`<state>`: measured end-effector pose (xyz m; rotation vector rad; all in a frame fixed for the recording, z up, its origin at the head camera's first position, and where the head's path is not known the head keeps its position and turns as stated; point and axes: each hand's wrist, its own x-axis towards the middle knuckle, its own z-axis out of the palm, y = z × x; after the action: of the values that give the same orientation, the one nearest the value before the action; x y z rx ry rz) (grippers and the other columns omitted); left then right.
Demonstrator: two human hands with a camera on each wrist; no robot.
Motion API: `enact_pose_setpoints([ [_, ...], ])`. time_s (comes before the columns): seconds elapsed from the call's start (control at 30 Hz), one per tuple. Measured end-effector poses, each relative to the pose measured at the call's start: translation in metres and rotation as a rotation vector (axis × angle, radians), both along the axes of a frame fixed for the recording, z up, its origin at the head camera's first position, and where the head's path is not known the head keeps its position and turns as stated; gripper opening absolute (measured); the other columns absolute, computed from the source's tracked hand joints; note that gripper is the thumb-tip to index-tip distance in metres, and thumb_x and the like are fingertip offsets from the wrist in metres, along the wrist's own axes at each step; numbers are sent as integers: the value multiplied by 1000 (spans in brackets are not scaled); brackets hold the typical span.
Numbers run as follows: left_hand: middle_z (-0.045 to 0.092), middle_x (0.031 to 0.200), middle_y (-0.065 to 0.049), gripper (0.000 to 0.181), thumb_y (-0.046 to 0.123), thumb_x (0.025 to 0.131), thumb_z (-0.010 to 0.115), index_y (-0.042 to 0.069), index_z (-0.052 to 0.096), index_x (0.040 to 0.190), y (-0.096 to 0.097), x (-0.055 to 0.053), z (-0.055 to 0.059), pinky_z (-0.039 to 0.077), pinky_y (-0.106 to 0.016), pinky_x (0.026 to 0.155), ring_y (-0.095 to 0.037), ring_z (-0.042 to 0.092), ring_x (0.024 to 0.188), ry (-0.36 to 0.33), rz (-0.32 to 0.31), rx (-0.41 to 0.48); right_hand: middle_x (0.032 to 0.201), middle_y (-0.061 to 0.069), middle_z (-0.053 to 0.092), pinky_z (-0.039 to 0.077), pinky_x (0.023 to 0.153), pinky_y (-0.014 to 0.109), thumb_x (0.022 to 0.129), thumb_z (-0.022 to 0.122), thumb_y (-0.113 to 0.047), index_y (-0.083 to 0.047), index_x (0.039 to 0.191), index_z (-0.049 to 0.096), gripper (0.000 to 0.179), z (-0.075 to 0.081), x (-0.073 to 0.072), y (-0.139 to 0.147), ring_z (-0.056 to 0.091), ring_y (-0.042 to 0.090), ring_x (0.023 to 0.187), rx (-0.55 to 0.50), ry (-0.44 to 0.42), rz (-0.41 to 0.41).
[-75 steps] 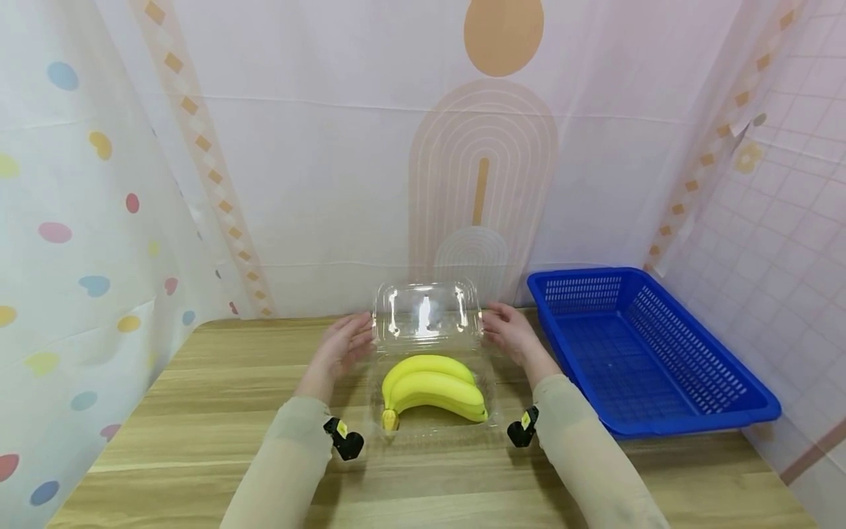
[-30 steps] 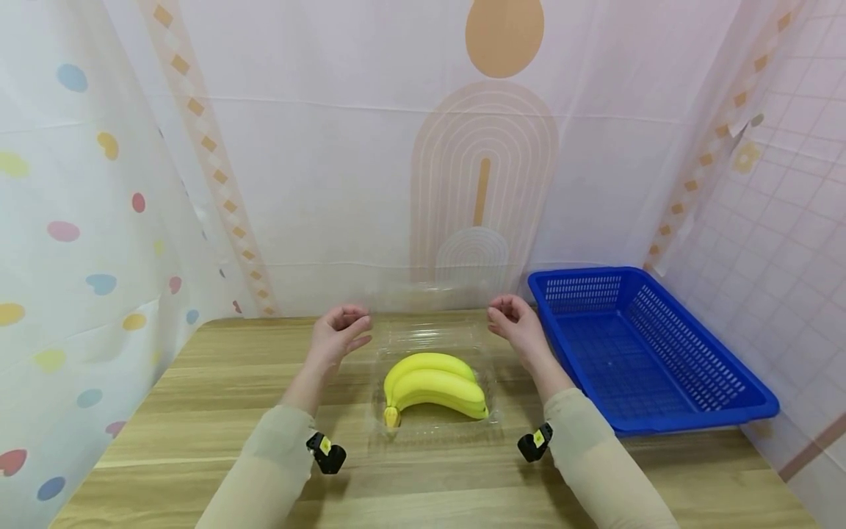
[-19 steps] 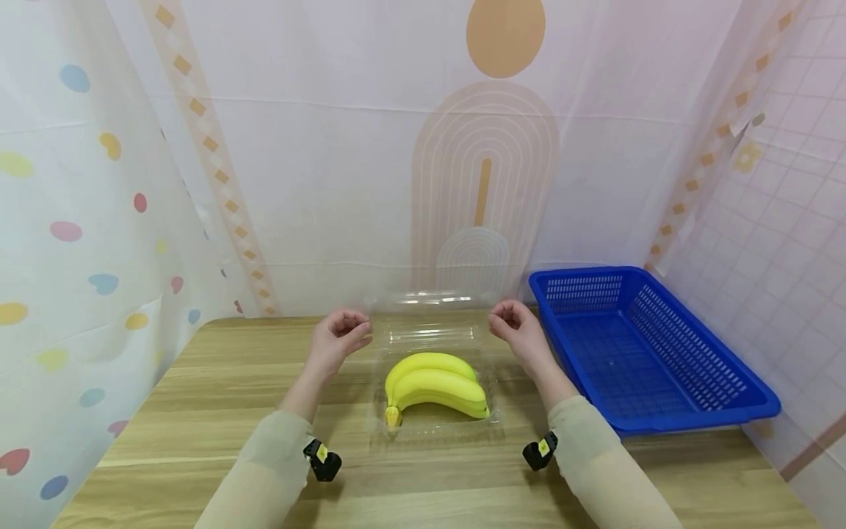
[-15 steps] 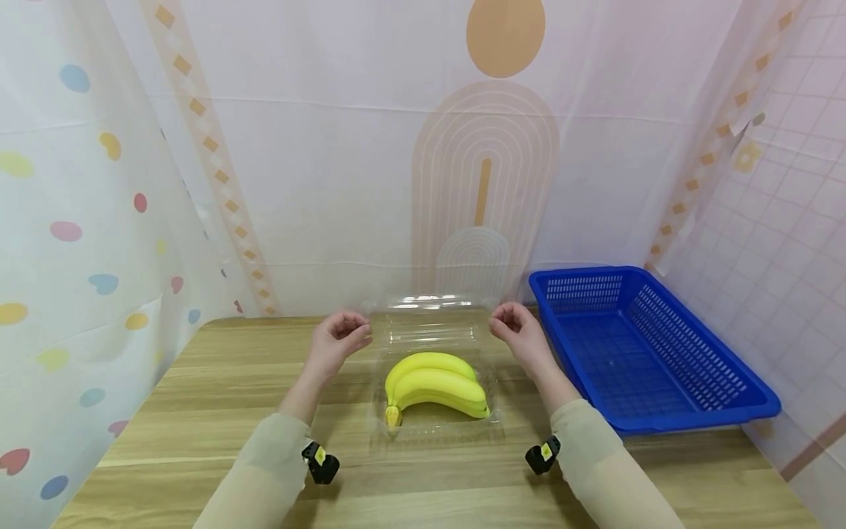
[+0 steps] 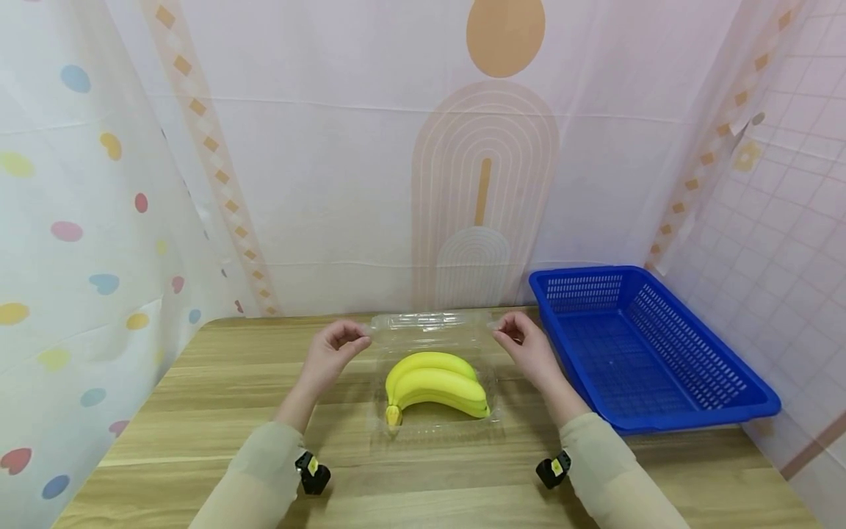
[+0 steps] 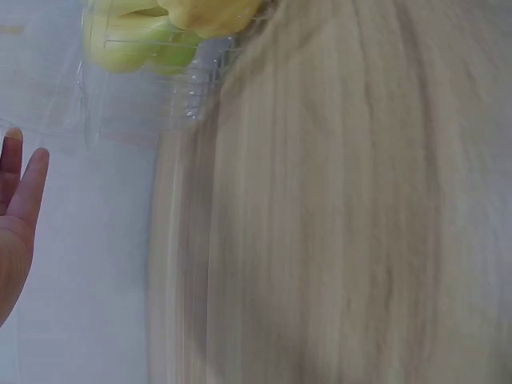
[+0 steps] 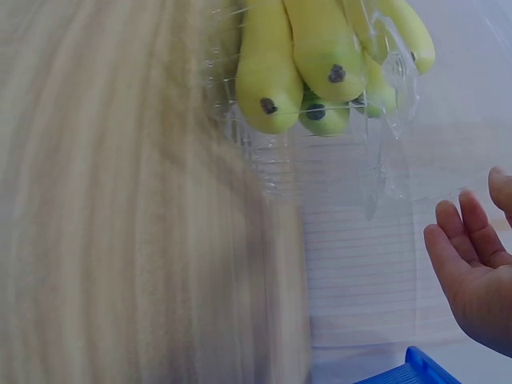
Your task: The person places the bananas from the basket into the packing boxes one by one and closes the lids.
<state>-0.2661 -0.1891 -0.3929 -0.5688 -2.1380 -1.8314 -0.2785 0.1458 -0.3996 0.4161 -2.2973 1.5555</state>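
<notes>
A clear plastic clamshell box (image 5: pixel 456 435) stands on the wooden table with a bunch of yellow bananas (image 5: pixel 436 386) lying in its base. Its hinged lid (image 5: pixel 429 321) is raised at the back and leans over toward me. My left hand (image 5: pixel 337 347) pinches the lid's left corner between thumb and fingers. At the opposite corner, my right hand (image 5: pixel 526 345) pinches the lid the same way. The right wrist view shows the banana tips (image 7: pixel 320 72) under the clear plastic, with the right hand (image 7: pixel 476 272) at the lid's edge. In the left wrist view the left hand (image 6: pixel 18 216) is partly cut off.
A blue plastic basket (image 5: pixel 661 420) with slotted walls stands right of the box, close to my right forearm. Behind the table (image 5: pixel 218 411) hangs a patterned curtain (image 5: pixel 330 184). Black wrist cameras (image 5: pixel 313 474) sit at both sleeves.
Both hands went from straight fingers beside the upright lid to pinching its sides. The lid has tipped forward and down toward me, while the bananas and basket stayed put.
</notes>
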Motion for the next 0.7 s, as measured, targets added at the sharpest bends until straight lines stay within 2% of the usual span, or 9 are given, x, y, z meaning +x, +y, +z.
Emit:
enact_pose_setpoints([
  [0.13, 62, 86, -6, 9, -10, 81, 63, -2, 62, 86, 0, 6, 2, 53, -21, 72, -8, 60, 80, -8, -4, -2, 89, 7, 58, 52, 77, 31, 86, 64, -5, -4, 90, 56, 9, -2, 5, 2, 57, 19, 87, 41, 10, 5],
  [0.2, 63, 87, -3, 11, -9, 81, 64, 2, 62, 85, -1, 8, 1, 54, -22, 73, -7, 60, 81, -5, -13, -13, 89, 7, 59, 52, 77, 31, 87, 64, -5, -4, 90, 56, 8, -3, 7, 3, 58, 19, 88, 55, 12, 11],
  [0.27, 64, 89, -6, 10, -8, 82, 64, 2, 63, 85, -2, 10, 0, 54, -23, 74, -7, 60, 83, 5, -25, -37, 89, 8, 59, 52, 78, 32, 86, 64, -2, -4, 90, 56, 9, -3, 9, 4, 58, 20, 89, 60, 17, 16],
  [0.4, 61, 96, -24, 9, -9, 83, 62, -8, 61, 91, -5, 14, -1, 52, -23, 79, -8, 60, 88, 25, -65, -96, 92, 10, 61, 52, 79, 35, 84, 63, 3, -3, 90, 57, 10, -6, 13, 5, 59, 24, 91, 80, 53, 36],
  [0.43, 60, 97, -26, 9, -9, 83, 62, -9, 60, 92, -5, 15, -1, 52, -24, 80, -8, 60, 89, 31, -72, -108, 92, 12, 61, 52, 80, 37, 84, 63, 5, -1, 89, 57, 11, -2, 18, 3, 59, 26, 91, 83, 59, 37],
  [0.5, 60, 99, -27, 10, -9, 83, 62, -9, 62, 93, -9, 12, -8, 52, -24, 81, -9, 60, 90, 48, -88, -122, 92, 11, 62, 52, 80, 38, 83, 63, 7, -2, 88, 57, 12, -4, 20, 3, 59, 26, 90, 111, 79, 41],
  [0.63, 64, 97, -15, 11, -5, 81, 66, 0, 67, 91, -15, 5, -24, 54, -27, 79, -11, 61, 89, 76, -96, -152, 90, 9, 63, 53, 80, 36, 80, 63, 10, -5, 84, 57, 17, -7, 22, 5, 60, 23, 89, 186, 119, 33],
  [0.67, 64, 96, -12, 11, -4, 81, 67, 2, 67, 90, -17, 3, -28, 54, -28, 79, -13, 61, 90, 79, -99, -158, 90, 6, 63, 53, 80, 34, 80, 64, 9, -8, 82, 57, 18, -12, 19, 7, 60, 21, 89, 211, 135, 33],
  [0.7, 64, 96, -9, 11, -3, 80, 68, 4, 68, 89, -17, 4, -28, 54, -29, 80, -13, 62, 90, 80, -101, -165, 90, 5, 63, 53, 80, 35, 80, 65, 9, -8, 82, 57, 19, -13, 20, 7, 60, 21, 90, 230, 146, 31],
])
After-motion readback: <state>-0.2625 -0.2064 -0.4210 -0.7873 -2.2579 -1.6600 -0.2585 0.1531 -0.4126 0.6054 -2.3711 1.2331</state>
